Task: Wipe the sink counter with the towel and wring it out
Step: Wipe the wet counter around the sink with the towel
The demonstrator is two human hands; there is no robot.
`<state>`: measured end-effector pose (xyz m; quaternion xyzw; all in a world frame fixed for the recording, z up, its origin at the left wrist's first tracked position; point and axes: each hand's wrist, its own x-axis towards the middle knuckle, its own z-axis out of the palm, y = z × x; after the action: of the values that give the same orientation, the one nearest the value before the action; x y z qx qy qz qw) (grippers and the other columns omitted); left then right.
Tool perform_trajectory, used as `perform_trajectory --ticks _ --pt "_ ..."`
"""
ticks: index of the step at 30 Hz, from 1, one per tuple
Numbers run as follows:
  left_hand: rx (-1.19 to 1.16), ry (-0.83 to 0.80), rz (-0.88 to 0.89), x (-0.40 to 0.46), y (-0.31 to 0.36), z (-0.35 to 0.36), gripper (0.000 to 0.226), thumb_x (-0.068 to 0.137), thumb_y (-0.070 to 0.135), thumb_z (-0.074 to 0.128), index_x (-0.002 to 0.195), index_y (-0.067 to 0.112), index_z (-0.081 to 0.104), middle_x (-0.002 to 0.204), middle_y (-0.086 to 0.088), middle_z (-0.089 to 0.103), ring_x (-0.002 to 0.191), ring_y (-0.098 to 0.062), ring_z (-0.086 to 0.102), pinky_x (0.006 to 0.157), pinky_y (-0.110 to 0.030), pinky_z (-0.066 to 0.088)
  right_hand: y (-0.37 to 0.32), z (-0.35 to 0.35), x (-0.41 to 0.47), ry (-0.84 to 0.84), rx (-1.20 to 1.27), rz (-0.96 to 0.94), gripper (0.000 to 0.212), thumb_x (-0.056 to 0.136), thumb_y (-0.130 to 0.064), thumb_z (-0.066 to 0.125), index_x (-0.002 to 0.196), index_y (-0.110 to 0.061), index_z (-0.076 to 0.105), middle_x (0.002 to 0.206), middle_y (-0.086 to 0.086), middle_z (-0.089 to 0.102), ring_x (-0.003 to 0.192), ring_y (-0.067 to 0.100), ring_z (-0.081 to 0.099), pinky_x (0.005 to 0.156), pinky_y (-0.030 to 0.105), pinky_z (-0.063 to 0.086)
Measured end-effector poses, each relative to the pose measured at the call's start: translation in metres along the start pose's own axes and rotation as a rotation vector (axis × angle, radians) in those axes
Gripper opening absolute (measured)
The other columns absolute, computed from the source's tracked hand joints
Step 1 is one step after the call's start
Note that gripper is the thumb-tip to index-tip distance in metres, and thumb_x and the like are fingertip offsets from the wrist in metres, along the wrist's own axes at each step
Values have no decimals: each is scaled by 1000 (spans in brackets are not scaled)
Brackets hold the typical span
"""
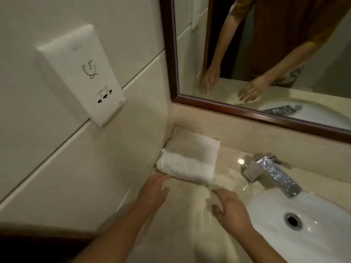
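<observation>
My left hand [154, 190] reaches toward the folded white towel [188, 162], fingers straight and relaxed, holding nothing; the fingertips lie at the towel's near edge, at its left end, and I cannot tell whether they touch it. My right hand [230, 208] hovers over the beige counter [182, 224], fingers spread and loose, also holding nothing, its fingertips just short of the towel's near right corner.

The towel lies flat in the back left corner of the counter, beyond both hands. Its left end sits against the tiled side wall [114, 158] and its far edge lies close to the backsplash under the mirror [266, 54]. Its long axis runs left to right, roughly parallel to the backsplash, with a rolled fold along the near side.

To the towel's right stands the chrome faucet [273, 173], near but apart from it, spout pointing over the white sink basin [284, 234]. Open counter stretches from the towel toward me, between the side wall and the basin rim. A white dispenser [81, 74] hangs on the wall above.
</observation>
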<state>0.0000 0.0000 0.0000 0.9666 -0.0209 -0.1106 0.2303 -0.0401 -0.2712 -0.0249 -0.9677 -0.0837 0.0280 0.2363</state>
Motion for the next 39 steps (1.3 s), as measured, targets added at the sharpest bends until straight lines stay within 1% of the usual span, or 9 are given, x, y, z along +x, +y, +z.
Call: perform_trajectory --ticks 4,8,13,19,22,26,28,31,39 --pt "-16 0 9 56 -2 -1 48 89 38 53 134 20 58 142 -1 51 133 -22 45 108 -19 25 -17 19 57 -1 -84 -51 51 72 -23 84 121 -16 68 125 7 68 110 31 67 81 43 59" --pt "99 -21 152 109 4 15 71 87 47 22 142 11 48 151 -10 41 141 -26 34 120 -32 20 -23 37 103 41 -151 -30 45 94 -38 58 132 -15 62 144 7 55 135 31 50 103 46 47" --pt "266 23 235 157 25 23 67 95 45 12 155 17 22 163 -2 18 150 -23 12 120 -35 5 -26 46 148 65 -152 12 55 92 -37 43 136 -8 58 143 13 55 133 37 50 105 46 45" --pt "348 -186 298 153 -11 35 63 101 53 23 155 35 -4 163 9 -17 150 -16 -17 118 -35 -12 -1 41 148 -303 -209 -70 84 92 -69 38 159 -30 5 165 -6 -12 153 22 -15 118 36 -7" --pt "264 -213 330 137 -24 28 67 100 54 35 155 37 3 163 10 -15 149 -13 -17 115 -30 -14 10 37 139 -263 -247 -167 91 82 -66 64 156 -29 26 167 2 9 154 28 8 123 48 18" --pt "263 -243 414 121 -37 21 80 90 54 56 155 35 13 162 9 -10 148 -12 -11 114 -29 -13 20 39 128 -172 -330 -267 88 59 -55 89 135 -18 60 142 11 56 130 36 54 98 51 52" --pt "300 -198 467 120 -38 21 82 82 44 71 152 29 31 162 1 10 148 -20 13 119 -40 10 19 39 127 -71 -347 -331 72 61 -39 92 124 -13 68 129 13 65 116 36 63 89 47 57" --pt "436 -116 514 128 -33 24 70 55 18 93 120 15 68 130 -14 63 113 -34 63 88 -46 54 12 42 131 111 -356 -419 41 68 -13 85 106 -10 72 107 10 69 92 30 66 69 38 56" --pt "179 216 371 144 21 -27 32 87 21 46 106 8 68 99 -17 67 74 -41 66 59 -46 52 -9 -19 164 227 -83 -259 30 77 -17 71 106 -9 71 92 12 73 76 34 69 56 38 55"
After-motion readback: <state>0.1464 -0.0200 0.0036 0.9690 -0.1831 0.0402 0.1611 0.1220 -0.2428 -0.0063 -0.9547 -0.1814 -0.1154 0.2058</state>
